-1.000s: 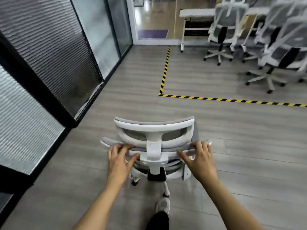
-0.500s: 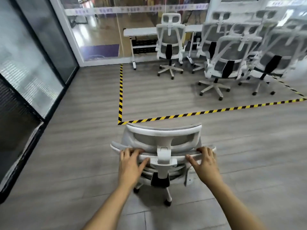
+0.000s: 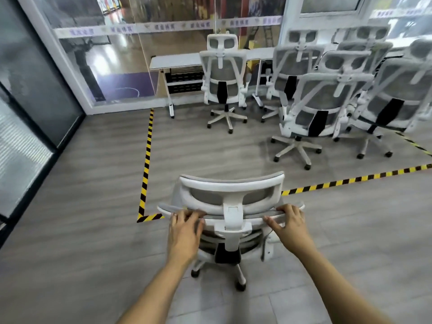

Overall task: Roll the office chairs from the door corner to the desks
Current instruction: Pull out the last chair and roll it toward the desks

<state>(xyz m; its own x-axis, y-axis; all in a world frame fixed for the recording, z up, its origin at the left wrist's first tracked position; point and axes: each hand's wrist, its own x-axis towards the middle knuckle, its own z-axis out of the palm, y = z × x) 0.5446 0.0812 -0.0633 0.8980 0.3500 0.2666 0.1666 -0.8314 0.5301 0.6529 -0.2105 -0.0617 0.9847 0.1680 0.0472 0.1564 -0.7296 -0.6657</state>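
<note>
Grey floor [image 3: 93,242]: striped tape [image 3: 146,164] bounds the desk zone ahead.
Parked chairs [image 3: 313,106]: clustered by the desk [image 3: 177,59], so I aim left.
My chair [image 3: 231,206]: at the tape corner.
Left hand [image 3: 184,232], right hand [image 3: 291,226]: each curled over the backrest rim, for steering.

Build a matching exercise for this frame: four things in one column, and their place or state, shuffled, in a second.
Things:
1. left hand
2. right hand
3. striped floor tape
4. white desk

Places or states:
A. stands against the glass wall at the back
B. grips the top edge of the pushed chair's backrest, right of the headrest post
C. marks a corner on the floor just ahead of the pushed chair
D. grips the top edge of the backrest, left of the headrest post

Pairs: 1-D, 2-B, 3-C, 4-A
</note>
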